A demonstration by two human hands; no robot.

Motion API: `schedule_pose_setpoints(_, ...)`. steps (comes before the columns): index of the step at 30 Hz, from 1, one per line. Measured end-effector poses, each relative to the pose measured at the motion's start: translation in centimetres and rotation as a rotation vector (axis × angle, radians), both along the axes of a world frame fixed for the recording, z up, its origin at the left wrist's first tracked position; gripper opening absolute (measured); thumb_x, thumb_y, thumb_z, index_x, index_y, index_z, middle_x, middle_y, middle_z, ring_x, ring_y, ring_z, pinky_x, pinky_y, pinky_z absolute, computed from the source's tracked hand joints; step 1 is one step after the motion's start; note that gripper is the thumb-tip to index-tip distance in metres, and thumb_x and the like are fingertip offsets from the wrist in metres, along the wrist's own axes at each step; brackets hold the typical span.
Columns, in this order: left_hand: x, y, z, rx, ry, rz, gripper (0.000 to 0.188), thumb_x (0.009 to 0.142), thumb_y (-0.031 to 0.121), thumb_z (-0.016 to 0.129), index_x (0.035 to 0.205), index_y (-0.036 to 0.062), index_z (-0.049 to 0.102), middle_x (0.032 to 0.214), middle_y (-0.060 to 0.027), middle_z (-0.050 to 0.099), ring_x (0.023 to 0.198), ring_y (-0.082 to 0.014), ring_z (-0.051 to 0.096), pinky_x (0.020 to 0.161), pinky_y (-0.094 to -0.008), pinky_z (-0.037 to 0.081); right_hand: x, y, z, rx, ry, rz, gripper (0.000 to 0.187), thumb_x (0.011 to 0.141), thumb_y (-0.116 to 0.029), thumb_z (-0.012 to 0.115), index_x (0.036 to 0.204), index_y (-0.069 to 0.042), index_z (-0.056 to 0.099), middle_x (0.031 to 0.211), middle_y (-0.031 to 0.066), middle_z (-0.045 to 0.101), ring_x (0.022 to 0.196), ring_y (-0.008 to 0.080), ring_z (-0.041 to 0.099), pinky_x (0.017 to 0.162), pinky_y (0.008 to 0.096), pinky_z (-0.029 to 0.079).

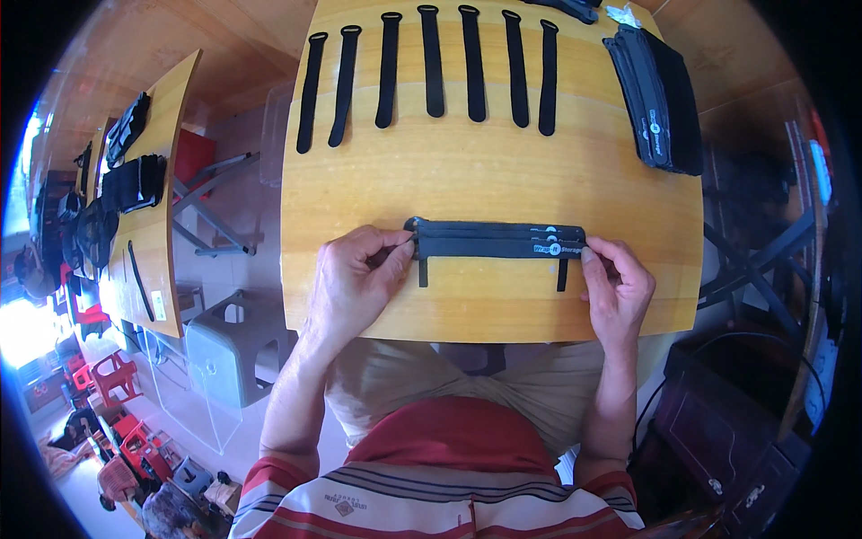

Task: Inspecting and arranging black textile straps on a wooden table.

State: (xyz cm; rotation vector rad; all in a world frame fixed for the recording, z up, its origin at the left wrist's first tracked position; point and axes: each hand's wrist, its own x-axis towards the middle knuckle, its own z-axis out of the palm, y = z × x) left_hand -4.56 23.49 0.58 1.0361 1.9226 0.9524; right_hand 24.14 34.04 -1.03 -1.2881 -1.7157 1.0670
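Note:
Near the front of the wooden table, a small stack of black straps [489,241] lies crosswise, with white printing at its right end. My left hand [359,274] pinches the left end, close to a dark ring-like loop. At the opposite end, my right hand [616,283] has thumb and fingers closed on the straps' edge. Two narrow black strips, a left one [423,273] and a right one [562,276], stick out from under the stack toward me. Farther off, several single black straps with slotted ends, among them a middle one [432,67], lie in a spaced row.
A thick pile of black straps [675,99] rests at the table's [359,193] right side. Dark items [561,7] lie at the far edge. To the left stand a grey plastic stool [220,355] and another wooden table [153,242] bearing black bundles. A dark cabinet [718,449] stands at lower right.

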Motion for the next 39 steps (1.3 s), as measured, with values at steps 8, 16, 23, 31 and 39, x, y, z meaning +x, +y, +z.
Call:
schedule_pose_setpoints(8, 0.23, 0.05, 0.04, -0.024, -0.049, 0.043, 0.015, 0.093, 0.006, 0.073, 0.104, -0.0039, 0.075, 0.078, -0.0103, 0.07, 0.067, -0.0112, 0.066, 0.062, -0.0269, 0.051, -0.05, -0.07, -0.16, 0.01, 0.005, -0.009, 0.01, 0.093, 0.006, 0.068, 0.102, 0.008, 0.07, 0.086, 0.0082, 0.067, 0.066, 0.0078, 0.059, 0.057, 0.0214, 0.045)
schedule_pose_setpoints(16, 0.36, -0.04, -0.54, -0.007, -0.052, 0.082, 0.015, 0.092, 0.006, 0.074, 0.103, -0.0039, 0.075, 0.078, -0.0075, 0.07, 0.066, -0.0086, 0.063, 0.061, -0.0258, 0.05, -0.06, 0.08, -0.25, 0.038, -0.01, -0.007, 0.012, 0.091, 0.007, 0.069, 0.103, 0.007, 0.071, 0.086, 0.0091, 0.068, 0.071, 0.009, 0.062, 0.061, 0.0219, 0.048)
schedule_pose_setpoints(23, 0.34, -0.04, -0.67, 0.034, -0.074, 0.074, 0.013, 0.093, 0.005, 0.073, 0.103, -0.0043, 0.075, 0.077, -0.0042, 0.068, 0.064, -0.0067, 0.06, 0.061, -0.0245, 0.049, -0.03, 0.04, -0.2, 0.015, -0.007, -0.022, 0.012, 0.09, 0.007, 0.07, 0.102, 0.007, 0.071, 0.086, 0.0104, 0.069, 0.069, 0.0106, 0.064, 0.062, 0.023, 0.05)
schedule_pose_setpoints(31, 0.24, -0.29, -0.7, 0.003, -0.059, 0.084, 0.013, 0.094, 0.006, 0.072, 0.101, -0.0046, 0.075, 0.075, -0.0035, 0.067, 0.063, -0.0056, 0.059, 0.058, -0.0237, 0.047, -0.29, 0.08, -0.43, 0.106, -0.03, 0.012, 0.012, 0.09, 0.006, 0.07, 0.102, 0.007, 0.071, 0.086, 0.0111, 0.07, 0.069, 0.0113, 0.064, 0.062, 0.0237, 0.049)
schedule_pose_setpoints(39, 0.23, 0.01, -0.66, -0.003, -0.066, 0.082, 0.012, 0.094, 0.008, 0.073, 0.1, -0.003, 0.075, 0.067, -0.0022, 0.066, 0.059, -0.0056, 0.058, 0.055, -0.0239, 0.046, -0.11, 0.05, -0.33, 0.08, -0.034, 0.003, 0.011, 0.091, 0.006, 0.07, 0.102, 0.007, 0.071, 0.086, 0.0107, 0.07, 0.069, 0.0111, 0.064, 0.061, 0.0236, 0.049)
